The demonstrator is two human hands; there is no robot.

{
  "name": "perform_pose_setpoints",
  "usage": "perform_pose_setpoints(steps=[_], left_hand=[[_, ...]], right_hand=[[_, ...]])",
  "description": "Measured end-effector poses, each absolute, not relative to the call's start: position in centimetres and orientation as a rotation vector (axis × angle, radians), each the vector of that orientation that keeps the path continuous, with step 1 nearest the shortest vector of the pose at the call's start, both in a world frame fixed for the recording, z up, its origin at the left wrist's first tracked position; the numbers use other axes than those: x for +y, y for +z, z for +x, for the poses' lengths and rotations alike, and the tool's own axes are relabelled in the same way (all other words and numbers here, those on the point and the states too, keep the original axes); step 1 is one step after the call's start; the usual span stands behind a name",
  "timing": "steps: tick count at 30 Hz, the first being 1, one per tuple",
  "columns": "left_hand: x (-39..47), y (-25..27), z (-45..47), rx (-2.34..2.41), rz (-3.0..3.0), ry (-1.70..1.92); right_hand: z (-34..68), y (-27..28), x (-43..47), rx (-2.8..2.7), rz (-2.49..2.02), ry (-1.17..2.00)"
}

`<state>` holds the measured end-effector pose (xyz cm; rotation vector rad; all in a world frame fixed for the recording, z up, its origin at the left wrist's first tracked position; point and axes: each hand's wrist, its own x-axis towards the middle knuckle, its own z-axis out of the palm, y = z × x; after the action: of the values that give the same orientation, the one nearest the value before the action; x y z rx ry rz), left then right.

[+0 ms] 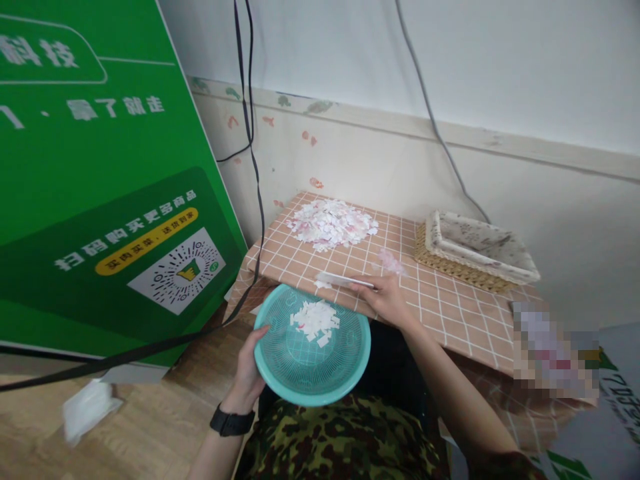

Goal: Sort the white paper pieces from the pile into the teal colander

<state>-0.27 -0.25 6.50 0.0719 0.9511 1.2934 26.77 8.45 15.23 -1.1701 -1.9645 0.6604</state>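
Observation:
My left hand (pixel 251 363) grips the left rim of a turquoise plastic colander (pixel 345 373), which is held just below the table's front edge. Small white paper scraps (pixel 316 321) lie in a heap inside it. Between the fingers of my right hand (pixel 387 300) is a thin, flat white strip (pixel 343 279), held low over the table edge behind the colander. A few scraps (pixel 323 285) are at the strip's far end. Farther back on the table sits a large pile of white and pinkish paper scraps (pixel 333 225).
A checked brown cloth (pixel 460 320) covers the table. Pinkish film (pixel 391 261) lies near my right hand. At the back right stands a cloth-lined wicker basket (pixel 450 270). Black cables (pixel 257 173) hang at left before a green cabinet (pixel 100 167). A white packet (pixel 89 408) is on the floor.

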Motion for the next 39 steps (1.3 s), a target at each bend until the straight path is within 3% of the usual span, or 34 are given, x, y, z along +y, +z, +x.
perform_pose_setpoints(steps=[13,22,28,39], left_hand=[[-0.5,6.7,-0.1,0.965,0.061,1.282],[-0.6,6.4,0.2,0.981,0.057,1.331],[-1.1,4.5,0.4,1.002,0.006,1.333],[-2.0,1.1,1.7,0.999,0.001,1.276]], right_hand=[[26.0,15.5,6.8,-1.941,-1.177,0.811],[21.3,13.6,6.9,-2.288,-0.949,0.285],[18.1,13.0,8.4,-2.455,-1.169,-0.025],[16.5,14.1,9.1,-2.498,-1.469,-0.176]])
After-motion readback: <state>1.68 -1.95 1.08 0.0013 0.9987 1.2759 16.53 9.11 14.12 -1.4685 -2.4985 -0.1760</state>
